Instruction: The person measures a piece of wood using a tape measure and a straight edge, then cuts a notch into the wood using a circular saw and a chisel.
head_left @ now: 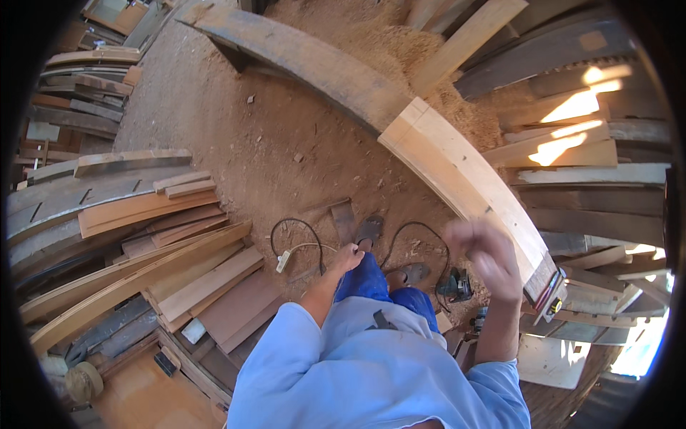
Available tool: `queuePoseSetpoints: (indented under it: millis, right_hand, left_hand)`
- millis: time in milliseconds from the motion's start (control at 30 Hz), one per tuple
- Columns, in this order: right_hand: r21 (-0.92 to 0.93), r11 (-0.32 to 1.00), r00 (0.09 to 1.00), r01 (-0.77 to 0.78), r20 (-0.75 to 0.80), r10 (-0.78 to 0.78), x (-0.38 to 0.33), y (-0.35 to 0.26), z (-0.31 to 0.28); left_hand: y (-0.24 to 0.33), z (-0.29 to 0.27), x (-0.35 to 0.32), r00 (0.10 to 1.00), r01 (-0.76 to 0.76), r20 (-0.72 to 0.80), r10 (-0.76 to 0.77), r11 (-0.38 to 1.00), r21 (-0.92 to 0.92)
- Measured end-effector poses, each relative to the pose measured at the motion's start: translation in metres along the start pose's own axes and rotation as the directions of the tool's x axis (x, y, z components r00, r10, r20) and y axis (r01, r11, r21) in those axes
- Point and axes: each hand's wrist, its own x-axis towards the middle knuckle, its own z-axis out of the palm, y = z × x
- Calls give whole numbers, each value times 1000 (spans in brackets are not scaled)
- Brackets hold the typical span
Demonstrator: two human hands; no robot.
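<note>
My left hand (347, 258) is in front of my blue trousers, low over the ground, its fingers curled together. Whatever it may hold is hidden. A dark brown strip (343, 220) ends right at its fingers; I cannot make out whether they touch. Motion smears my right hand (487, 256), which is raised beside the near part of a pale wooden board (468, 168). That board lies along a long curved beam (300, 61). At the board's near end are a yellow tape measure (555, 306) and some thin pencil-like sticks (547, 289).
A green power tool (455, 286) sits on the ground by my right foot. Black cable (409, 227) loops around my sandals, near a white power strip (283, 262). Timber stacks (207, 286) fill the left side, and planks (572, 193) the right. Sawdust (393, 53) heaps beyond the beam.
</note>
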Motion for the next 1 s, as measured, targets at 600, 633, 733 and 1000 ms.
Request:
queuePoseSetpoints:
  millis: [600,633,733,1000]
  right_hand:
    - [-948,6,943,-318,-317,-99,107,293,-110]
    - [-943,-31,939,-333,-328,-101,107,293,-112]
    - [-933,28,924,-358,-359,-132,106,300,-116]
    - [-957,-19,951,-288,-284,-118,103,300,-122]
  left_hand:
    - [-219,-38,298,947,233,-311,-85,848,476]
    - [-226,-40,316,949,257,-293,-114,819,514]
    - [-251,-43,352,946,296,-290,-146,757,583]
    - [-252,-62,359,947,301,-113,-301,707,640]
